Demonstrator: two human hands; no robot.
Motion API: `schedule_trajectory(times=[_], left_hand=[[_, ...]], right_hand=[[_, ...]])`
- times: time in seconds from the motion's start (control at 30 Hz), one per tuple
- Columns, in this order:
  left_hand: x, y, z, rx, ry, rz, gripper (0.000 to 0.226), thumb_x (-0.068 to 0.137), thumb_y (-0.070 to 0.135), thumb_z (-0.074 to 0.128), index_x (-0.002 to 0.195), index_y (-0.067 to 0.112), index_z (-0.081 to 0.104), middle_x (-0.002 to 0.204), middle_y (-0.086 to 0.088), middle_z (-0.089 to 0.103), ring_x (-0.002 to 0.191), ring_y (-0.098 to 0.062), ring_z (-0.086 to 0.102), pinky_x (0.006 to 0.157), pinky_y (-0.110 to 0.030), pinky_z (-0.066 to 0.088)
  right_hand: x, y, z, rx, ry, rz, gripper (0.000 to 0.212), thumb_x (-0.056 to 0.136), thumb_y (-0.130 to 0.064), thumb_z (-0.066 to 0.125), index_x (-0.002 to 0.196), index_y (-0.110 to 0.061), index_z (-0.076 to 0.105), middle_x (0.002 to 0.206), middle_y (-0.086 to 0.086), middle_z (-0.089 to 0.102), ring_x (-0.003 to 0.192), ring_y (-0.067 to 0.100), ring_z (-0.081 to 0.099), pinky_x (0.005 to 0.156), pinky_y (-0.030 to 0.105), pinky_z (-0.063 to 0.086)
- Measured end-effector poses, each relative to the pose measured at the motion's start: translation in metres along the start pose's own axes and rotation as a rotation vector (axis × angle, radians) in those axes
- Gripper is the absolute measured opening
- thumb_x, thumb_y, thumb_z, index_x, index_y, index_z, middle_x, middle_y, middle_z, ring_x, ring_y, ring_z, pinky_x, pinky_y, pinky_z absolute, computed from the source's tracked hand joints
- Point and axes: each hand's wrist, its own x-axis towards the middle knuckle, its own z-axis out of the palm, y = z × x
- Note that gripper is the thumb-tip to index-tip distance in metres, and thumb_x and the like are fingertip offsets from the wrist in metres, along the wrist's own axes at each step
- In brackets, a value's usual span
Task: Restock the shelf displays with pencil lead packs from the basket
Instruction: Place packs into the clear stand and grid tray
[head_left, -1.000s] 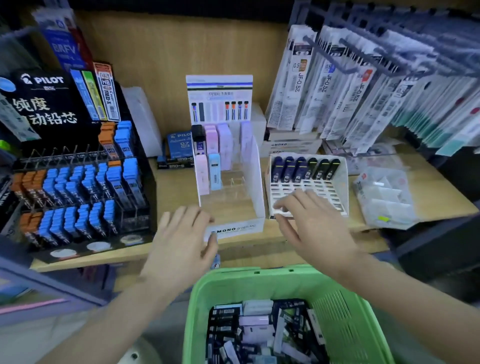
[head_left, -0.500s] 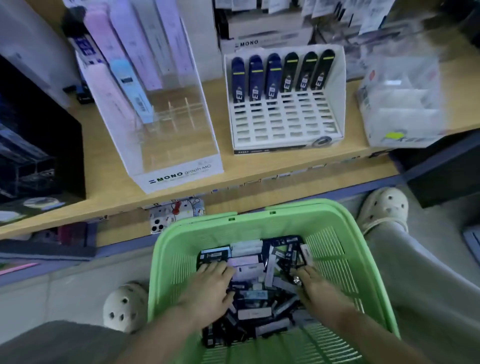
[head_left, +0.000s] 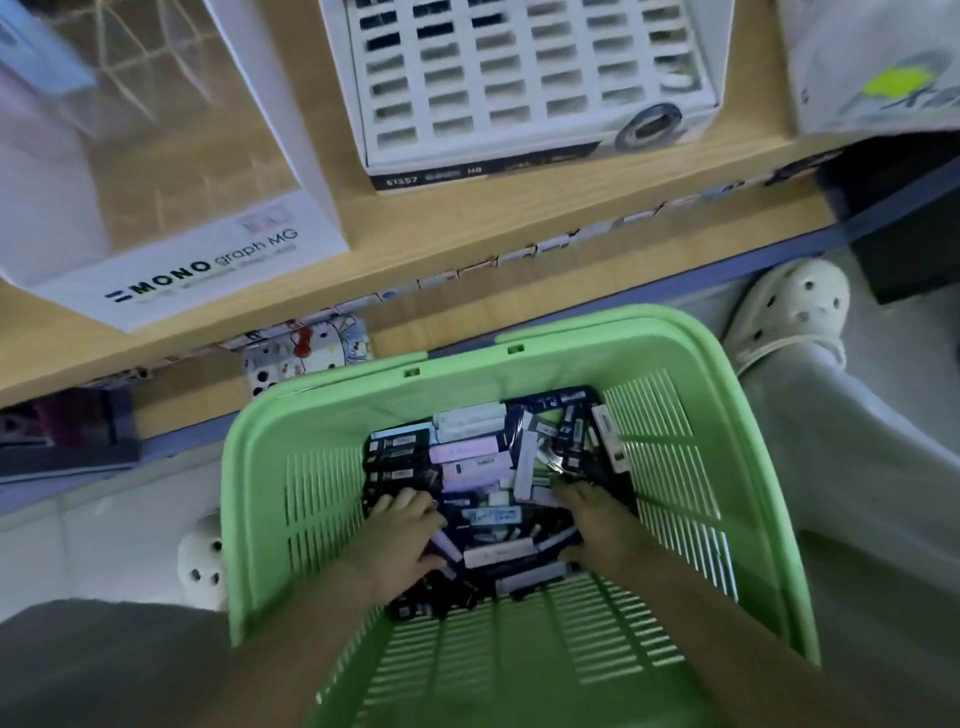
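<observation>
Left hand, right hand in basket, lower centre; fingers bent onto lead packs, grip indeterminate. Likely gathering for slotted display.

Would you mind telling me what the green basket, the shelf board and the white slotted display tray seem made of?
Green basket: moulded plastic, glossy, with slotted walls. Shelf board: wood or wood-look laminate, matte, showing pale grain. White slotted display tray: probably printed cardboard, given its flat folded edges; plastic is possible.

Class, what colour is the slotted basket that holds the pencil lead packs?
Light green. The basket shows best in the head view, the only one here.
</observation>
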Motion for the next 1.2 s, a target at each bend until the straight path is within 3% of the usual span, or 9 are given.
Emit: schedule_trajectory(times=[0.2,0.4,0.53,0.73,0.8,0.87,1.0,1.1,1.2], left_hand=[[0.005,0.011,-0.003,0.129,0.107,-0.089,0.031,0.081,0.023,0.069,0.11,0.018,0.058,0.111,-0.002,0.051,0.104,-0.021,0.043,0.083,-0.029,0.035],[0.003,0.013,-0.001,0.077,0.104,-0.177,0.019,0.097,0.009,0.042,0.114,0.017,0.044,0.11,0.0,0.05,0.101,-0.018,0.045,0.081,-0.028,0.031],[0.006,0.027,-0.014,-0.632,0.166,-0.349,0.018,0.097,-0.003,0.035,0.103,0.013,0.031,0.08,-0.002,0.049,0.06,-0.011,0.042,0.055,-0.024,0.034],[0.008,0.071,-0.049,-1.537,0.138,-0.45,0.019,0.104,0.016,0.027,0.122,0.009,0.029,0.098,-0.007,0.05,0.081,-0.017,0.051,0.07,-0.022,0.045],[0.005,0.081,-0.056,-1.516,0.065,-0.421,0.046,0.103,0.04,0.022,0.143,0.018,0.024,0.133,-0.002,0.043,0.123,-0.021,0.044,0.101,-0.034,0.036],[0.0,0.087,-0.061,-1.546,0.061,-0.38,0.063,0.096,0.057,0.014,0.15,0.024,0.012,0.155,0.003,0.016,0.142,-0.019,0.018,0.113,-0.04,0.019],[-0.013,0.085,-0.069,-1.551,-0.015,-0.3,0.087,0.081,0.078,0.023,0.15,0.025,0.018,0.153,0.006,0.024,0.139,-0.014,0.026,0.114,-0.039,0.021],[-0.019,0.078,-0.064,-1.509,-0.037,-0.293,0.063,0.098,0.049,0.032,0.15,0.018,0.016,0.147,0.009,0.031,0.133,-0.011,0.035,0.107,-0.03,0.026],[-0.026,0.069,-0.058,-1.567,0.015,-0.278,0.078,0.089,0.052,0.052,0.15,0.02,0.018,0.155,0.003,0.022,0.141,-0.018,0.027,0.111,-0.033,0.025]], right_hand=[[0.001,0.001,0.002,-0.002,-0.015,0.065,0.064,0.084,-0.018,0.067,0.14,-0.012,0.035,0.134,0.012,0.04,0.119,0.029,0.046,0.095,0.034,0.044],[-0.003,-0.007,-0.021,-0.158,0.03,0.064,0.041,0.092,-0.023,0.057,0.131,-0.013,0.046,0.124,0.011,0.053,0.111,0.027,0.052,0.081,0.031,0.043],[-0.015,-0.017,-0.041,0.148,0.194,0.126,0.029,0.092,-0.029,0.058,0.112,-0.009,0.052,0.103,0.008,0.064,0.081,0.021,0.062,0.064,0.029,0.046],[-0.028,-0.053,-0.064,0.674,0.279,0.134,0.042,0.085,-0.029,0.066,0.118,-0.011,0.048,0.105,0.0,0.061,0.095,0.02,0.061,0.084,0.039,0.054],[-0.031,-0.067,-0.064,0.727,0.289,0.123,0.03,0.087,-0.03,0.064,0.108,-0.013,0.051,0.091,-0.006,0.058,0.081,0.011,0.059,0.075,0.028,0.054],[-0.034,-0.078,-0.061,0.723,0.328,0.119,0.025,0.088,-0.032,0.063,0.102,-0.013,0.054,0.08,-0.008,0.057,0.071,0.007,0.057,0.066,0.024,0.054],[-0.037,-0.088,-0.057,0.722,0.424,0.104,0.028,0.086,-0.029,0.066,0.102,-0.007,0.066,0.077,-0.005,0.065,0.066,0.007,0.062,0.066,0.026,0.057],[-0.041,-0.095,-0.053,0.773,0.396,0.076,0.028,0.089,-0.022,0.063,0.11,-0.004,0.063,0.082,-0.002,0.067,0.062,0.002,0.064,0.059,0.013,0.052],[-0.044,-0.103,-0.049,0.876,0.324,0.045,0.028,0.097,-0.018,0.049,0.118,-0.003,0.059,0.08,0.003,0.067,0.063,0.009,0.067,0.06,0.015,0.054]])
